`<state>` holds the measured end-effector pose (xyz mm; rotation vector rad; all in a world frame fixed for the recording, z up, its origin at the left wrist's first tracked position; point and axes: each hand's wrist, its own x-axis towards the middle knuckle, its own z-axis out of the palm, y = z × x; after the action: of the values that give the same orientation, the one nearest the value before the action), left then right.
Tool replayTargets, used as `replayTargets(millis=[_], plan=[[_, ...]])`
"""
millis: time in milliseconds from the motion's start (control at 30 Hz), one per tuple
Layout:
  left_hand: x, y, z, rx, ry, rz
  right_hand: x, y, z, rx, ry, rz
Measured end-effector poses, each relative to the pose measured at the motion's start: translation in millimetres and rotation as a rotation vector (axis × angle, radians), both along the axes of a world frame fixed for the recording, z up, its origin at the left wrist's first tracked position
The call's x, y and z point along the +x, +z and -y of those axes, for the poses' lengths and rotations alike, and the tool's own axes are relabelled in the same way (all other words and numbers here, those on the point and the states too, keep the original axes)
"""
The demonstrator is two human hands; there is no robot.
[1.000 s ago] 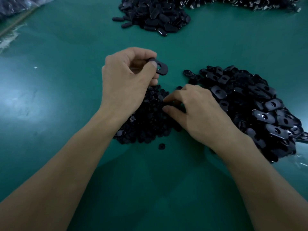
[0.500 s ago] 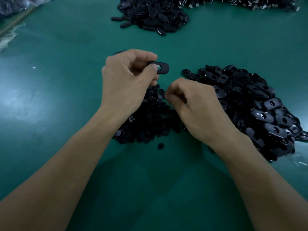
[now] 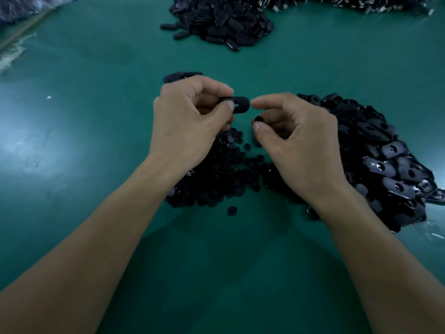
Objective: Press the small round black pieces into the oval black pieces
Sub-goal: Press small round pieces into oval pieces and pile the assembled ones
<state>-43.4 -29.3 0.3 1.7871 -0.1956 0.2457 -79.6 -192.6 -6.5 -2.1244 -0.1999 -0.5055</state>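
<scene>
Green table [image 3: 72,165]: bare along near edge between forearms, and across left side. Round-piece heap [image 3: 216,179] under both hands; oval heap [image 3: 385,160] toward right edge. Right hand [image 3: 298,141], lifted off heap since earlier frame, pinches small round piece [image 3: 259,118] just below oval piece [image 3: 238,104], which left hand [image 3: 185,121] pinches. Far heap [image 3: 224,22] near far edge.

Over the green table [image 3: 96,121], the left hand [image 3: 187,121] pinches an oval black piece [image 3: 239,103], and the right hand [image 3: 301,141], at its 3 o'clock, pinches a small round black piece [image 3: 258,118]. A heap of round pieces [image 3: 216,179] lies at 6 o'clock of the hands. A heap of oval pieces [image 3: 385,162] lies at 3 o'clock and a far heap [image 3: 224,22] at 12 o'clock.
</scene>
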Motion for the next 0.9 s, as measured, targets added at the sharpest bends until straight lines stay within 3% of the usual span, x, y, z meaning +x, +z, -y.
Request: replayTargets(millis=[900], plan=[[-4.3,-0.6,2.2,0.129,-0.078,0.038,2.1,4.4,1.5,0.107,-0.011,0.023]])
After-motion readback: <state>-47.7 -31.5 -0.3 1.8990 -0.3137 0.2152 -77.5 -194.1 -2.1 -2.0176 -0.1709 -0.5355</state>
